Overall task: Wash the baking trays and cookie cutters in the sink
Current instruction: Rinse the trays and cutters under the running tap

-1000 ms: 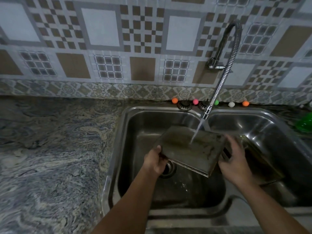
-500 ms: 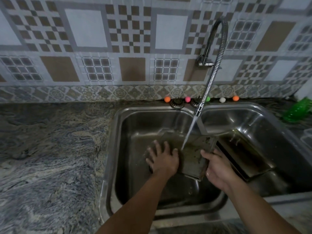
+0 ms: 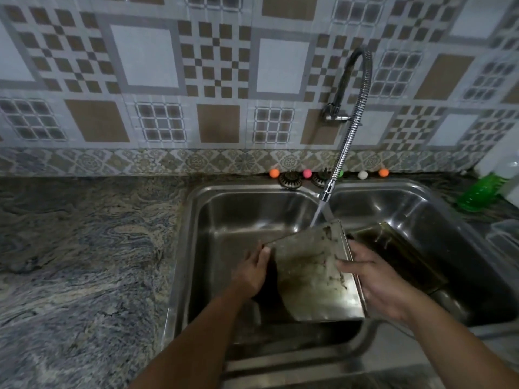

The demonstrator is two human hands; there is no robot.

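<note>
Metal tray between both hands

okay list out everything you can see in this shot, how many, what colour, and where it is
baking tray in hand: 1, grey metal with brown residue, held tilted over the left basin under the water stream
second baking tray: 1, dark brown, lying tilted in the right basin
double sink: 1, stainless steel, set in the counter
faucet: 1, chrome spring hose, wall-mounted, running water
small balls: 5, orange, pink, green, white, orange, in a row behind the sink
drain strainers: 2, dark metal, on the ledge behind the sink
green bottle: 1, far right of the counter
counter: 1, grey-blue marbled stone
wall tiles: patterned brown, grey, white
left hand: 1, grips the tray's left edge
right hand: 1, fingers hold the tray's right edge
</note>
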